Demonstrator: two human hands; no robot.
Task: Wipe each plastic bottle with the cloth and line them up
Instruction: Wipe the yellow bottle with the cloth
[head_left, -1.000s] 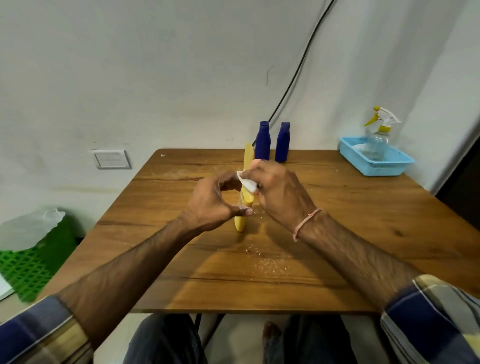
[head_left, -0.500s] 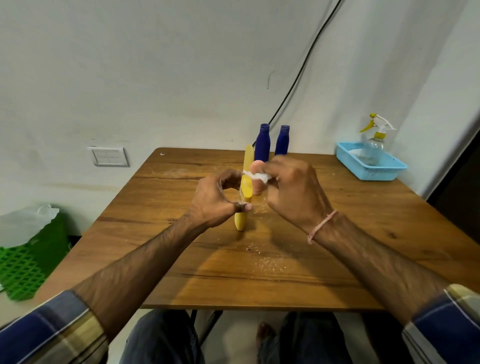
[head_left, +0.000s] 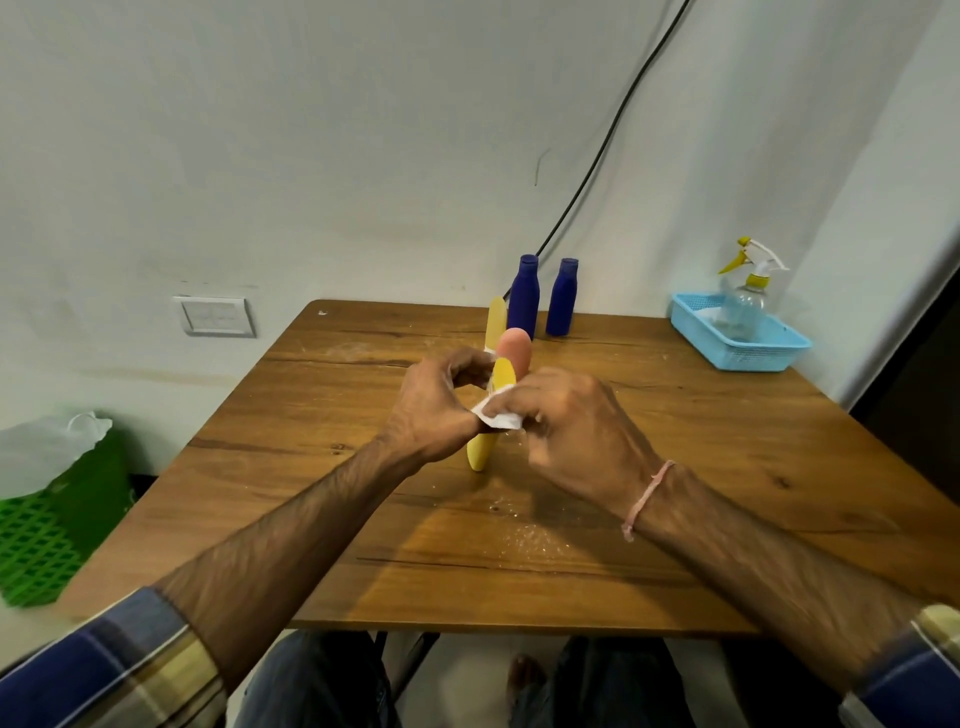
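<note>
Head view shows both your hands over the middle of the counter (head_left: 701, 467). What do they hold? So asks my colleague.

Me: My left hand (head_left: 441, 410) is curled round the yellow bottle (head_left: 503, 375), which leans a little, with its lower end at the counter, I think. My right hand (head_left: 571, 436) pinches the white cloth (head_left: 500, 417) against the side of this bottle.

Colleague: How to wipe it well?

Me: I judge the left grip must be firm. The cloth should slide along the whole length, and I should turn the bottle so that every side is reached. The pink bottle (head_left: 515, 347) and a second yellow bottle (head_left: 496, 319) stand just behind, so a wide move could knock them over. After that, it goes into the line with them.

Colleague: And around you?

Me: Two blue bottles (head_left: 523, 299) stand near the far edge. At the far right corner is a blue basket (head_left: 748, 357) with a spray bottle (head_left: 748, 306) in it. The wood has pale crumbs (head_left: 524, 535) toward the front edge. Behind is a white wall (head_left: 311, 156) with a switch plate (head_left: 215, 316) and a black cable (head_left: 597, 171). A green crate (head_left: 41, 545) with a white bag (head_left: 47, 447) sits on the floor at the left.
</note>
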